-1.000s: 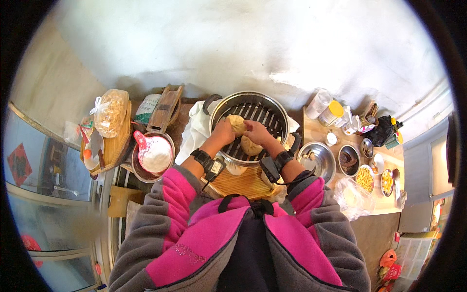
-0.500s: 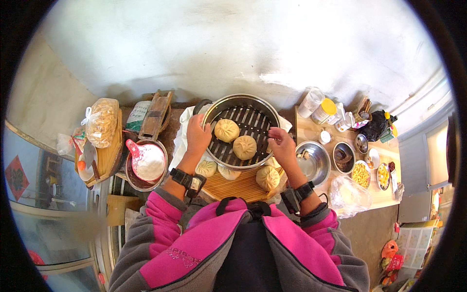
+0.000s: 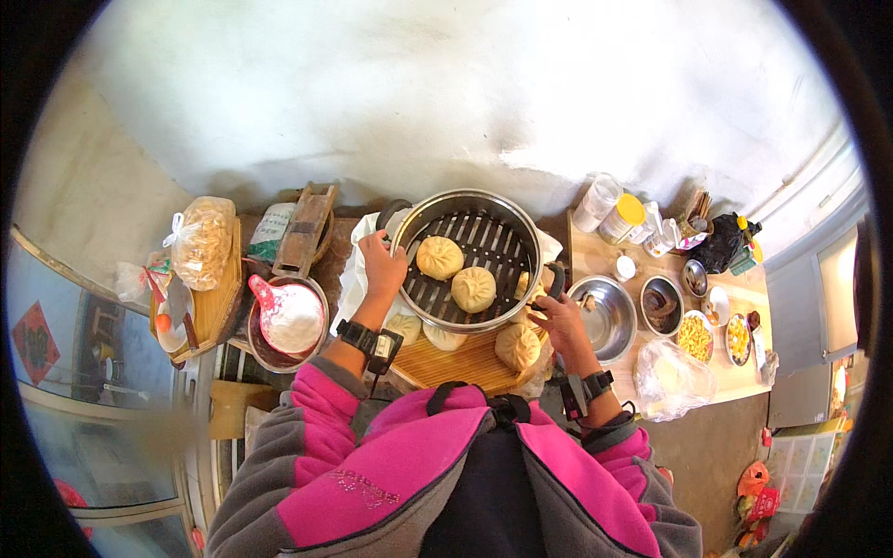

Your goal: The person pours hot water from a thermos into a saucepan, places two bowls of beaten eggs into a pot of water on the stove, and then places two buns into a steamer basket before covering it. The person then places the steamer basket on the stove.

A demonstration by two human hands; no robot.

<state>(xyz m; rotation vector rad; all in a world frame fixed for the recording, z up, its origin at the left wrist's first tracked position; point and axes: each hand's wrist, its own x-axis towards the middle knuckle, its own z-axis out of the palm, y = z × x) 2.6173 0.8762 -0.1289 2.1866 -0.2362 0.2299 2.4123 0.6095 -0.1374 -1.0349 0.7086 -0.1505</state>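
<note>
A round metal steamer tier [image 3: 507, 206] with a slotted base holds two pale pleated buns, one bun [image 3: 439, 258] farther left and another bun [image 3: 473, 289] nearer me. A pale yellow patch shows at its right inner edge. My left hand [image 3: 381, 268] is closed at its left rim, thumb against the metal. My right hand [image 3: 562, 324] has its fingers bent in at the lower right rim, just below the dark handle [image 3: 556, 279]. Under the near rim, more buns, including a large bun [image 3: 517, 347], sit on a slatted yellow board [image 3: 446, 370].
On the left stand a bowl [image 3: 316, 349] of flour with a red scoop [image 3: 264, 292], a wooden grater [image 3: 305, 232] and a bagged food packet [image 3: 204, 244]. To the right, a table [image 3: 595, 260] carries a metal basin [image 3: 606, 321], several small bowls, jars and a plastic bag [image 3: 673, 379].
My right hand has come down from the steamer's right upper edge to its lower right rim. My left hand has slid slightly nearer me. The steamer looks slightly turned, its right handle now showing.
</note>
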